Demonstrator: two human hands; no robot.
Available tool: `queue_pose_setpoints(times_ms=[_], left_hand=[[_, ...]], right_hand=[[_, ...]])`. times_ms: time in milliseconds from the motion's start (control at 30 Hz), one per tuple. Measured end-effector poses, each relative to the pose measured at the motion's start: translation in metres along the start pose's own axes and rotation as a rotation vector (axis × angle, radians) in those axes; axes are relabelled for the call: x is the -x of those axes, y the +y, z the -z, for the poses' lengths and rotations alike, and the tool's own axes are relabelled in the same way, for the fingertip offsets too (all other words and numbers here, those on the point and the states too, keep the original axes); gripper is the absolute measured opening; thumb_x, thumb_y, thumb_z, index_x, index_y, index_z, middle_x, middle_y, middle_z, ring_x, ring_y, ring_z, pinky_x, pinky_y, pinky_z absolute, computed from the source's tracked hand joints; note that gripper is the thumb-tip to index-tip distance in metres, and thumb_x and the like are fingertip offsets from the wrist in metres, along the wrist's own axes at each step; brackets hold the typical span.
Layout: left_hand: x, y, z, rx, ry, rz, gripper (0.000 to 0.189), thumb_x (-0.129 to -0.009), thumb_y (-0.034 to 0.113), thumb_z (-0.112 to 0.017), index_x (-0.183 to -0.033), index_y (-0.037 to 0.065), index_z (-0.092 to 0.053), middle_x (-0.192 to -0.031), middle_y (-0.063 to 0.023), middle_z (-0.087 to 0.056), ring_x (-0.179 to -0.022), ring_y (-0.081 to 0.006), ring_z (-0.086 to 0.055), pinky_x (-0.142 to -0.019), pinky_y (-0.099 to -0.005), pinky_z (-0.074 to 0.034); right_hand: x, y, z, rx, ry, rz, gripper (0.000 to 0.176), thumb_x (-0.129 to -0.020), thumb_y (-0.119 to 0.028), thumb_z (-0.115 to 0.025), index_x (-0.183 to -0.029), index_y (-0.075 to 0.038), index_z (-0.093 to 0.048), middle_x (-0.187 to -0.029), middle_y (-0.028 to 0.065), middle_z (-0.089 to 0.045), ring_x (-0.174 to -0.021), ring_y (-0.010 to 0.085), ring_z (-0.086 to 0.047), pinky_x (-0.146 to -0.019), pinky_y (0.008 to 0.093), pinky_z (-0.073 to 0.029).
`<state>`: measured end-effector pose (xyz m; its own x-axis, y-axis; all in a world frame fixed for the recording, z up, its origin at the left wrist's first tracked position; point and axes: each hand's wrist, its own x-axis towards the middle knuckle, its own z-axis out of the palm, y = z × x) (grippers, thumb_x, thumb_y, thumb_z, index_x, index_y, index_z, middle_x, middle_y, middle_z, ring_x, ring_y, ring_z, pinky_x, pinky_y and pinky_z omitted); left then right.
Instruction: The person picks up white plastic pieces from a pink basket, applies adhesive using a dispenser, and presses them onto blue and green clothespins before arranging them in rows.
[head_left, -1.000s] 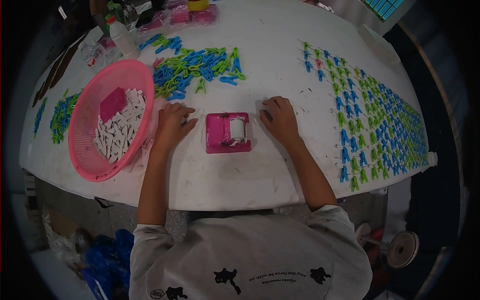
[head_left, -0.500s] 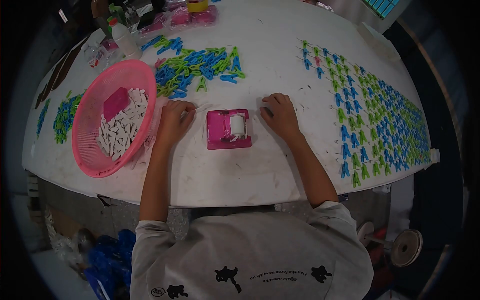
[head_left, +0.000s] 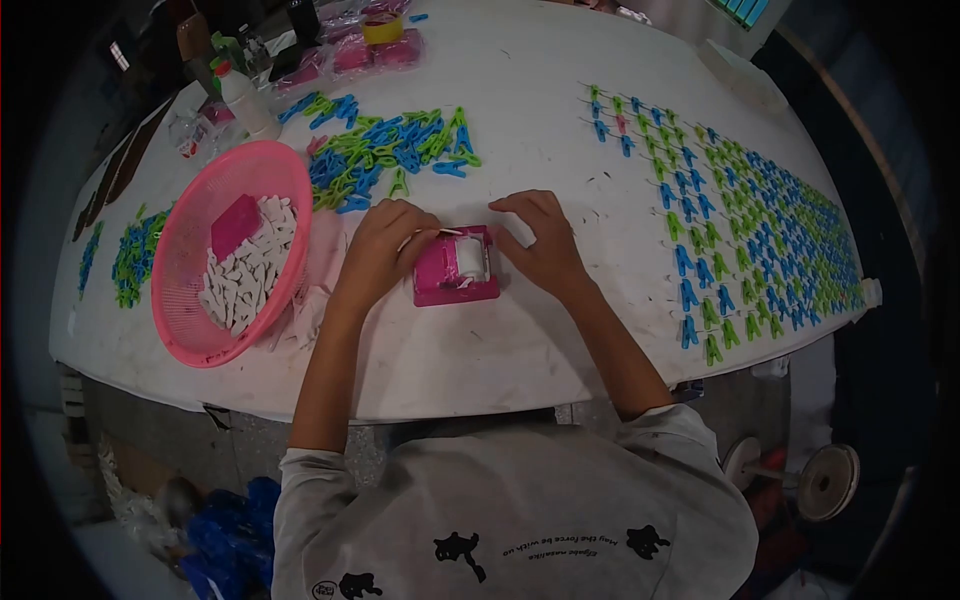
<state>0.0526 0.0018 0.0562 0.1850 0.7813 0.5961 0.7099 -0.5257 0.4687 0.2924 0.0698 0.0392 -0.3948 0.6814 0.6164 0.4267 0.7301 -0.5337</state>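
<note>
The pink box [head_left: 430,272] is sitting between the left hand [head_left: 382,245] and right hand [head_left: 545,248], presumably for easy reach. The left grip is pinching a slim white piece [head_left: 452,232], which is jutting rightward over the box's far side; the right grip is standing spread nearby.

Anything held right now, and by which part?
The left hand holds a white piece by its left end; the right hand holds nothing visible.
</note>
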Motion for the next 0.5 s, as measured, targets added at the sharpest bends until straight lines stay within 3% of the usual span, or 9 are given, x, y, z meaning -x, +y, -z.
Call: queue_pose_setpoints(times_ms=[67, 167, 267, 333, 500], left_hand=[[0.002, 0.009, -0.009, -0.02, -0.017, -0.059, 0.015, -0.085, 0.004, -0.072, -0.098, 0.002, -0.066, -0.093, -0.0107, -0.065, -0.088, -0.0262, -0.06, -0.078, -0.0341, -0.048], [0.01, 0.015, -0.021, 0.118, 0.073, -0.025, 0.013, -0.081, 0.004, -0.075, -0.093, 0.004, -0.07, -0.09, -0.0082, -0.066, -0.083, -0.0249, -0.062, -0.073, -0.0341, -0.05], [0.017, 0.017, -0.021, 0.139, 0.107, -0.012, 0.023, -0.077, -0.002, -0.078, -0.097, 0.001, -0.068, -0.089, -0.0105, -0.069, -0.08, -0.0219, -0.064, -0.069, -0.0299, -0.049], [0.02, 0.009, -0.026, 0.399, 0.171, 0.163, 0.025, -0.075, -0.004, -0.079, -0.097, 0.001, -0.069, -0.09, -0.011, -0.07, -0.08, -0.0207, -0.065, -0.071, -0.0299, -0.05], [0.02, 0.006, -0.023, 0.394, 0.174, 0.095, 0.021, -0.078, -0.002, -0.078, -0.097, 0.001, -0.071, -0.091, -0.0102, -0.071, -0.081, -0.0206, -0.065, -0.071, -0.0301, -0.051]], right_hand=[[0.001, -0.016, -0.003, -0.213, -0.061, 0.019, 0.018, -0.081, -0.011, -0.074, -0.097, -0.005, -0.07, -0.099, 0.0075, -0.065, -0.099, 0.026, -0.058, -0.084, 0.0373, -0.05], [0.011, -0.012, -0.017, -0.135, -0.032, 0.148, 0.015, -0.08, -0.006, -0.075, -0.094, -0.005, -0.07, -0.092, 0.0066, -0.067, -0.092, 0.0257, -0.059, -0.079, 0.0357, -0.05], [0.015, -0.01, -0.016, -0.207, -0.021, 0.143, 0.017, -0.078, 0.0, -0.074, -0.094, -0.005, -0.071, -0.09, 0.006, -0.067, -0.089, 0.0251, -0.059, -0.076, 0.0352, -0.051], [0.016, -0.008, -0.019, -0.232, -0.019, 0.12, 0.018, -0.077, 0.0, -0.075, -0.094, -0.005, -0.071, -0.09, 0.0056, -0.067, -0.088, 0.0248, -0.058, -0.075, 0.0352, -0.051], [0.018, -0.008, -0.022, -0.21, -0.016, 0.119, 0.018, -0.076, -0.001, -0.076, -0.093, -0.007, -0.072, -0.089, 0.0046, -0.066, -0.088, 0.024, -0.057, -0.074, 0.0351, -0.05]])
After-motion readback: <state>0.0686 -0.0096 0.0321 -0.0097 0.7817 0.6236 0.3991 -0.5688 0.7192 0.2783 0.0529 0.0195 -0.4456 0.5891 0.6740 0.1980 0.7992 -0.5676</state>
